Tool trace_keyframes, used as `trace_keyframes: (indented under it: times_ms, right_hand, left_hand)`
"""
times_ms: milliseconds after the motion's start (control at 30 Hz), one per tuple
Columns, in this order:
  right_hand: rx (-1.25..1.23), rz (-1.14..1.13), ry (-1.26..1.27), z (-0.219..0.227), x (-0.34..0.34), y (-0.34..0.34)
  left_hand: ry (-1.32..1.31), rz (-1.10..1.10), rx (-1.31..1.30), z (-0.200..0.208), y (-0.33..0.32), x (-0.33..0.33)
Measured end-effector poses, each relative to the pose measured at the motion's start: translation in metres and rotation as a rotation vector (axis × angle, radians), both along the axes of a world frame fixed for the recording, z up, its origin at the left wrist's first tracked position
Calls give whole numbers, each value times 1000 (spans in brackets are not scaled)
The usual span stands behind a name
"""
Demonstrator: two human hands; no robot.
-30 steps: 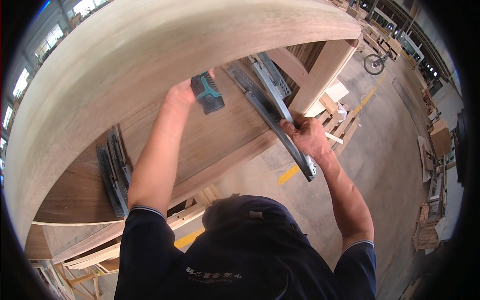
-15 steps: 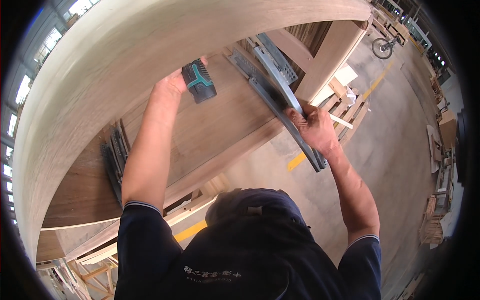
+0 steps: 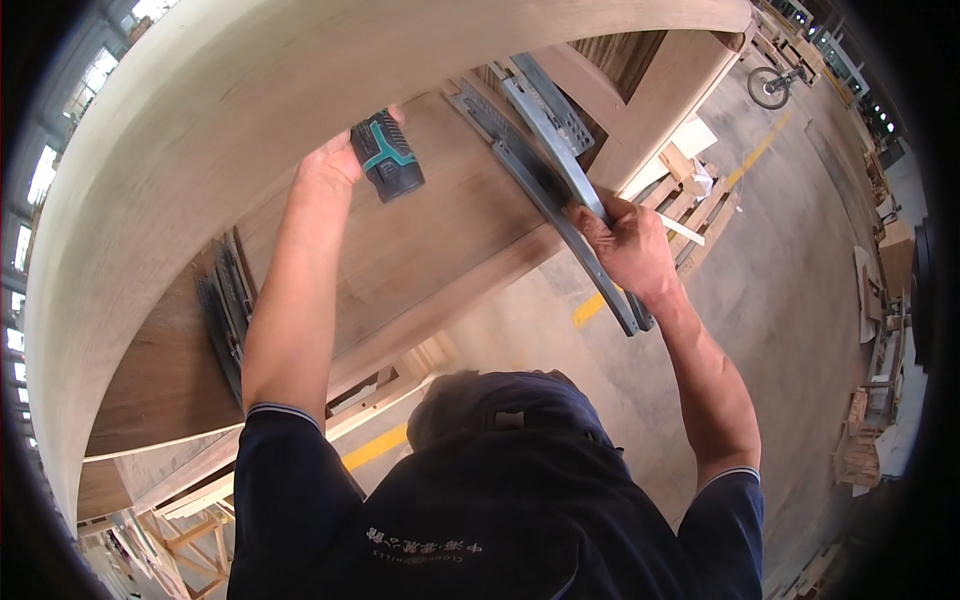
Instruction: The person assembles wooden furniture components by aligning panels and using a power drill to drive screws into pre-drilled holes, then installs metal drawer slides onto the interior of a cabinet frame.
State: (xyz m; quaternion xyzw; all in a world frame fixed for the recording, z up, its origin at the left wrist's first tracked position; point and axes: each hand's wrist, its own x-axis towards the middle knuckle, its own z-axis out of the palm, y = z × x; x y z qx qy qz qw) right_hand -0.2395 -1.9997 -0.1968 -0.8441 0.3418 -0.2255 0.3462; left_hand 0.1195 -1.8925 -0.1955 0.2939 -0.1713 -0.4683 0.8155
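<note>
My left hand (image 3: 331, 166) is wrapped round a black and green cordless drill (image 3: 388, 160); its front end is hidden under the pale curved wooden edge (image 3: 300, 90) above. At the right, my right hand (image 3: 634, 248) grips a grey metal drawer slide (image 3: 552, 130), thumb and fingers closed on its near part. Just beside it, a second drawer slide (image 3: 545, 200) runs slanting over the wooden panel (image 3: 420, 250) and out past its near edge. The far ends of both slides reach into the wooden cabinet frame (image 3: 665, 110).
More metal slides (image 3: 228, 300) lie bundled on the panel by my left forearm. Beyond the cabinet, wooden pallets (image 3: 700, 220) with offcuts stand on the concrete floor (image 3: 760, 300), which has yellow lines. A bicycle (image 3: 770, 88) is far right; timber (image 3: 868, 410) lies along the right side.
The drill and my left hand have shifted slightly left and up in the picture. The slide in my right hand is still gripped, its near end a little higher.
</note>
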Motion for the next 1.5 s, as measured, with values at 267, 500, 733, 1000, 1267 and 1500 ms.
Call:
trace_keyframes:
  times_ms: [267, 500, 733, 1000, 1267, 1500]
  right_hand:
    - [16, 14, 156, 12, 2, 0]
    - [-224, 236, 251, -19, 17, 38]
    - [-241, 338, 184, -60, 43, 75]
    - [-180, 469, 315, -66, 72, 130]
    - [-204, 482, 270, -58, 141, 87]
    - [-226, 289, 248, -80, 214, 72]
  left_hand:
    - [155, 97, 7, 4, 35, -15]
    - [168, 127, 53, -5, 113, -54]
    - [188, 303, 106, -11, 181, -88]
    - [246, 382, 114, -12, 219, -117]
    - [233, 306, 96, -18, 243, -138]
    - [241, 364, 210, -14, 245, -147]
